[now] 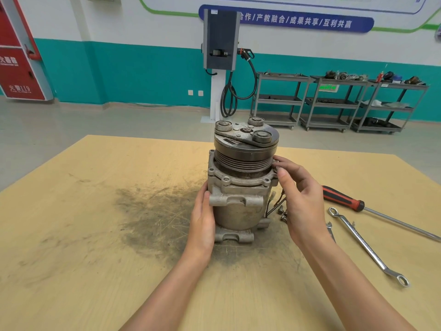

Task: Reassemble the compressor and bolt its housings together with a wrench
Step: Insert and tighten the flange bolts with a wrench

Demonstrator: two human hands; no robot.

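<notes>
Plywood tabletop [71, 235], pale yellow with a dark greasy smear at its middle, fills the lower two thirds of the frame. Behind it, across the top, runs a teal and white workshop wall with grey metal shelf carts [334, 103] at upper right.

Standing upright at the centre of the frame is the grey cast-metal compressor [238, 199], its dark grooved pulley [245, 149] on top and its mounting feet on the table. The housings already sit stacked together.

The left hand [202, 218], just left of centre, lies flat against the side of the compressor body with fingers straight, steadying it. The right hand [300, 199], right of centre, has its fingers curled in at the upper flange and appears to pinch a small bolt [278, 168] at a flange hole; the bolt is mostly hidden, so this is a judgement.

At lower right lie a long silver ring wrench [367, 244] and a red-and-black-handled screwdriver [343, 199], both well apart from the compressor. A second wrench tip [330, 229] shows beside the right wrist. A few loose bolts [282, 212] sit just beside the compressor's base, near thin wires.

The step in hand looks like starting the flange bolts by finger. Next would come seating the remaining loose bolts, then picking up the ring wrench to tighten them while the other hand holds the body against turning.
</notes>
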